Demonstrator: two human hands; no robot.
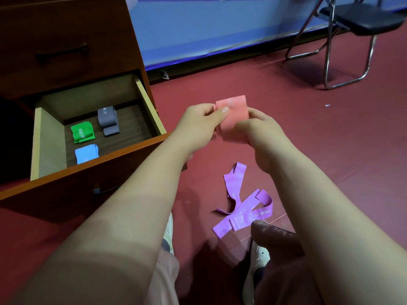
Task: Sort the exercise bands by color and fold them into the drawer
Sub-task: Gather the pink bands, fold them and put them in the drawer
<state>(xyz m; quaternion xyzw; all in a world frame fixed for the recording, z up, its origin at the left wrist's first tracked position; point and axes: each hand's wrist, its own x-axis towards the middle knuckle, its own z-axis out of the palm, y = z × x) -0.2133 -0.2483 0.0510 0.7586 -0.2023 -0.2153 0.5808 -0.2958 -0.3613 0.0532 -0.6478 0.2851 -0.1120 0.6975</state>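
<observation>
A folded pink band (234,113) is held up above the red floor between both hands. My left hand (198,126) pinches its left edge with the thumb on top, and my right hand (262,133) grips its right side. To the left an open wooden drawer (149,106) holds folded bands: a grey one (108,119) at the back, a green one (82,132) and a light blue one (86,153) nearer the front. Two purple bands (242,205) lie loose and crossed on the floor below my hands.
The brown cabinet (66,40) rises above the drawer, whose front panel (88,183) juts toward me. A black folding chair (352,29) stands at the back right by a blue wall panel (209,29). My knees and white shoes (257,267) are at the bottom.
</observation>
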